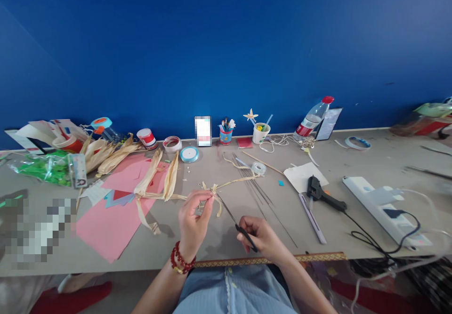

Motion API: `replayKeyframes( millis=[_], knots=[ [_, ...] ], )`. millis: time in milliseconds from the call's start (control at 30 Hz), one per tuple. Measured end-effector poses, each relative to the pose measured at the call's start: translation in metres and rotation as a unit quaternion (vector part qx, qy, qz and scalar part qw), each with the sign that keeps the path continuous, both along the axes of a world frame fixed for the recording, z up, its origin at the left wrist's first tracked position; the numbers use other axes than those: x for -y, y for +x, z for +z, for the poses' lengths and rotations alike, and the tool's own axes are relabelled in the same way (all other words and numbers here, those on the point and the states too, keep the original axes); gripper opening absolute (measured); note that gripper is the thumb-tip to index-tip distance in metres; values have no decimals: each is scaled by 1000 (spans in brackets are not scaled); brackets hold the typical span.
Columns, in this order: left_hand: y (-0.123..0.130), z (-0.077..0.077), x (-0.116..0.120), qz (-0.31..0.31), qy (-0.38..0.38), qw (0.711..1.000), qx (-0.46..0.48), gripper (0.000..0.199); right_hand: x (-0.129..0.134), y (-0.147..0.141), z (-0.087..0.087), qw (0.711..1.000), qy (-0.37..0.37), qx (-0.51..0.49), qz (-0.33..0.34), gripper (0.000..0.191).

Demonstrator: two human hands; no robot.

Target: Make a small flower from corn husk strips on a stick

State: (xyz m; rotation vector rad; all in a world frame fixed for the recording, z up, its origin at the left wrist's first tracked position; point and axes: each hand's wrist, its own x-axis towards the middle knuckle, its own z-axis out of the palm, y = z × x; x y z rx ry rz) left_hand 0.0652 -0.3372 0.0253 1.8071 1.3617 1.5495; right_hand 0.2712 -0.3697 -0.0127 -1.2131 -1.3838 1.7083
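My left hand (195, 213), with a red beaded bracelet at the wrist, pinches a small piece of pale dried husk (214, 189) between thumb and fingertips. My right hand (257, 235) is closed round the black handles of scissors (246, 237). Their thin blades point up and left, and the tips are close to the husk at my left fingertips. A long, narrow husk strip (235, 181) stretches to the right behind my hands. Larger husk pieces (171, 176) lie to the left, partly over pink paper (106, 229).
A glue gun (323, 194) and power strip (384, 210) lie at the right. Thin wires (259, 189) spread beyond my right hand. Cups, tape rolls and a bottle (312, 120) stand along the blue wall. A bag of green pieces (52, 167) is far left.
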Motion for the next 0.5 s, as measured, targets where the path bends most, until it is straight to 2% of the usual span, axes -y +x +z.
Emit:
replayKeyframes(
  millis=[500],
  knots=[
    [0,1,0,-7,-2,1000,1,13,0,2,-2,1000,4,6,-4,48]
  ],
)
